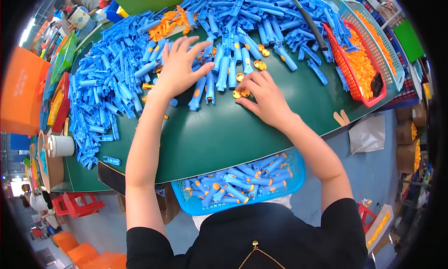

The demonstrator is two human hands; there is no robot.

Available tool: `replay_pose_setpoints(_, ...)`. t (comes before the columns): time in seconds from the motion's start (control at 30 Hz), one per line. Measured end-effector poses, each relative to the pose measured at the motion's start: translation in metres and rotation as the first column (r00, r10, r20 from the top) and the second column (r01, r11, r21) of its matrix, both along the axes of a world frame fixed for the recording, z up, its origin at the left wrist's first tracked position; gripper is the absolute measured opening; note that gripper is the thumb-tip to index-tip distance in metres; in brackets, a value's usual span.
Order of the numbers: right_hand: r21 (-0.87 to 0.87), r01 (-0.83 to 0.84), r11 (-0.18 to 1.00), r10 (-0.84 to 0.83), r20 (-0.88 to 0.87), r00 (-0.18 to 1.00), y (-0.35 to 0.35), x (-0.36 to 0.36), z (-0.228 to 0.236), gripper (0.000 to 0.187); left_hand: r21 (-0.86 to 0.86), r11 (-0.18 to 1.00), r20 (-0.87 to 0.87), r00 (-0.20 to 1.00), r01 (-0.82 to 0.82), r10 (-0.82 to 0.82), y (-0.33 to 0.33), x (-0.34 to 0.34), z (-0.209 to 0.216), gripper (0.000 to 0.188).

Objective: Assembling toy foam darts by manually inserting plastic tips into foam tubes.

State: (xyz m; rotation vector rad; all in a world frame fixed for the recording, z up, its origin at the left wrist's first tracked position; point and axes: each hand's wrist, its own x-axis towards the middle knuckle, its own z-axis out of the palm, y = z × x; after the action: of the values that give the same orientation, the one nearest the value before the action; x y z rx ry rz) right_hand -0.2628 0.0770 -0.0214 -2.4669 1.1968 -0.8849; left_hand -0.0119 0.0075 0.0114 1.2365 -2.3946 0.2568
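My left hand (179,70) is raised over a pile of blue plastic tube parts (107,82), fingers spread and nothing visible in them. Small round yellow caps (241,93) lie on the green table (205,138) at the fingertips of my right hand (266,98). Its thumb and index finger are bent around one cap; the other fingers curl behind. Between the hands stand several blue tubes (223,73), some with an orange oval on the side. More yellow caps (260,65) are scattered just beyond my right hand.
A blue basket (181,196) of tubes with orange ends sits against my lap below the table edge. Orange parts fill a red basket (347,66) at right, beside a pale blue basket (354,7). A dark phone-like slab (111,178) and a white tub (61,146) are at left.
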Motion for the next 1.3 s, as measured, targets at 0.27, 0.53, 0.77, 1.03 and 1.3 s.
replay_pose_setpoints(0.27, 0.026, 0.029, 0.999, -0.030, 0.026, 0.999, 0.001, 0.003, -0.003, 0.025, -0.126, 0.958, 0.158, 0.948, -0.259, 0.277, 0.012, -0.051, -0.007, 0.035)
replay_pose_setpoints(0.53, -0.039, 0.022, 0.999, -0.020, 0.061, 0.998, 0.003, -0.003, 0.001, 0.021, 0.144, 0.976, -0.243, 0.950, -0.162, 0.194, 0.062, -0.033, 0.026, 0.027)
replay_pose_setpoints(0.77, -0.052, -0.110, 0.993, 0.122, 0.409, 0.905, 0.044, 0.004, 0.063, 0.034, 0.396, 0.881, -0.704, 0.702, 0.260, 0.109, 0.156, -0.018, 0.032, 0.031)
replay_pose_setpoints(1.03, 0.152, -0.336, 0.930, 0.217, 0.511, 0.832, 0.072, 0.038, 0.042, 0.038, 0.235, 0.785, -0.953, -0.024, 0.573, 0.303, 0.190, -0.032, -0.003, 0.031)
replay_pose_setpoints(1.3, 0.296, -0.336, 0.894, 0.129, 0.549, 0.826, 0.091, 0.047, 0.026, 0.033, 0.232, 0.889, -0.961, -0.046, 0.395, 0.272, 0.197, -0.045, -0.016, 0.024)
